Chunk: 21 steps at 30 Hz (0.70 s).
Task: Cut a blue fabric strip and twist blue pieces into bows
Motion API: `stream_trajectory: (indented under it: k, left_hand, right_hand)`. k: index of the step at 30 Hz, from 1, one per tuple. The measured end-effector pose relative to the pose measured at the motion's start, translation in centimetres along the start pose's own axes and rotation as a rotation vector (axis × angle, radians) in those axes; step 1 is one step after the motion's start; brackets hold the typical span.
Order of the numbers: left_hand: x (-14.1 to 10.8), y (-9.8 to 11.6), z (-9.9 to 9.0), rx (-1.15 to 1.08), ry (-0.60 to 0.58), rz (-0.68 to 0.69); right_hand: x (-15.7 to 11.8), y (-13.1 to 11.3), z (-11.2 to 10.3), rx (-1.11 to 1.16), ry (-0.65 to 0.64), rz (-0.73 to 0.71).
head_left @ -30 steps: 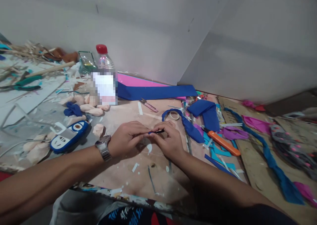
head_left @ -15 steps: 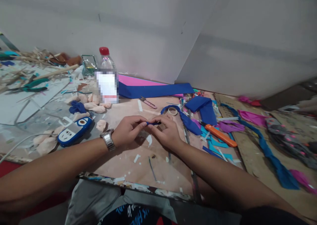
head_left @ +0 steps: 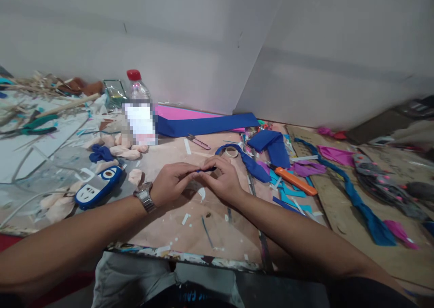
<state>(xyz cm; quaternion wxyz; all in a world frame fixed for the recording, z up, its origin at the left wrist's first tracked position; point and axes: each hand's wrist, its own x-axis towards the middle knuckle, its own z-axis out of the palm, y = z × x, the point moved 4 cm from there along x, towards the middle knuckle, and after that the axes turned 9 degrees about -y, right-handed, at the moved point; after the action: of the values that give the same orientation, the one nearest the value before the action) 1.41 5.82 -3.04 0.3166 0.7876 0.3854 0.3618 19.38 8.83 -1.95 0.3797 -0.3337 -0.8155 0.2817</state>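
My left hand [head_left: 172,184] and my right hand [head_left: 222,180] meet fingertip to fingertip over the middle of the table. Both pinch a narrow dark blue strip [head_left: 207,169], mostly covered by the fingers. Just beyond my right hand, a twisted blue cloth band [head_left: 256,165] curves past a small roll of tape [head_left: 232,152]; whether it joins the strip is hidden. Small pink-handled snips [head_left: 199,142] lie behind the hands, in front of a long flat blue cloth [head_left: 206,125].
A blue and white power strip [head_left: 98,188], pale fabric pieces [head_left: 125,152] and a bottle [head_left: 138,89] stand or lie on the left. On the right are an orange cutter [head_left: 294,180], folded blue cloth [head_left: 271,145] and a teal strip [head_left: 359,204]. Green-handled pliers [head_left: 39,125] lie far left.
The view has shifted slightly, so the table things appear a little further left. Both hands keep their pinch on the blue strip, with only a slight change of finger position.
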Motion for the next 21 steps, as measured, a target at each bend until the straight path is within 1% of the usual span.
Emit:
stream_trajectory:
  k: [5, 12, 21]
  left_hand:
    - [0.06, 0.11, 0.04, -0.020, -0.003, -0.004]
    - [-0.03, -0.28, 0.24, -0.052, 0.040, -0.063]
    - [0.18, -0.07, 0.69, -0.057, -0.016, -0.033]
  right_hand:
    - [0.05, -0.04, -0.09, 0.000, 0.005, 0.000]
    - [-0.19, -0.46, -0.29, -0.007, -0.004, -0.060]
    - [-0.12, -0.19, -0.45, 0.026, 0.022, -0.090]
